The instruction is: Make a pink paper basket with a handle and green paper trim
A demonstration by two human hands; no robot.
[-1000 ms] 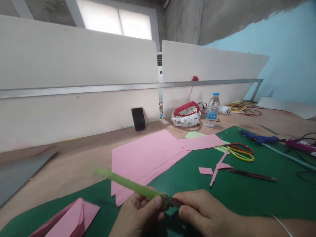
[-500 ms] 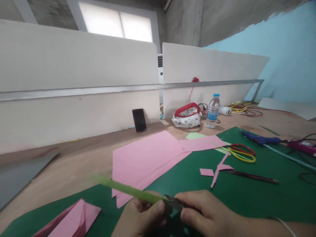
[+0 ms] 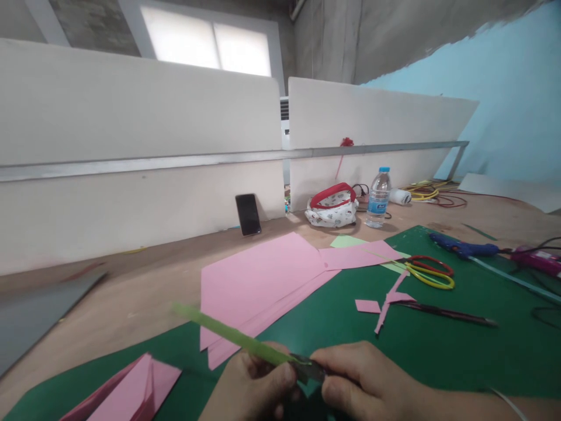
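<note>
My left hand (image 3: pixel 258 383) pinches a light-green strip (image 3: pixel 228 332), which slants up to the left over the mat and the pink paper. In my right hand (image 3: pixel 366 374) is a pair of small dark pliers (image 3: pixel 312 369), its handles mostly hidden in my fingers. The plier jaws are at the strip's near end, just beside my left thumb, and appear closed around it. Beyond my hands lie large pink paper sheets (image 3: pixel 258 280). A folded pink paper piece (image 3: pixel 127 392) rests at the lower left.
On the green mat (image 3: pixel 421 356) are scissors (image 3: pixel 432 275), pink scraps (image 3: pixel 368 306), a dark pen-like tool (image 3: pixel 451 314) and a blue glue gun (image 3: pixel 464 247). Behind stand a phone (image 3: pixel 248 214), a white-and-red pouch (image 3: pixel 333 210) and a water bottle (image 3: pixel 378 199). A grey board (image 3: pixel 39 313) lies left.
The plier jaws have moved from open at the strip's end to closed around it. The strip's far end has shifted slightly right. Both hands stay in nearly the same place.
</note>
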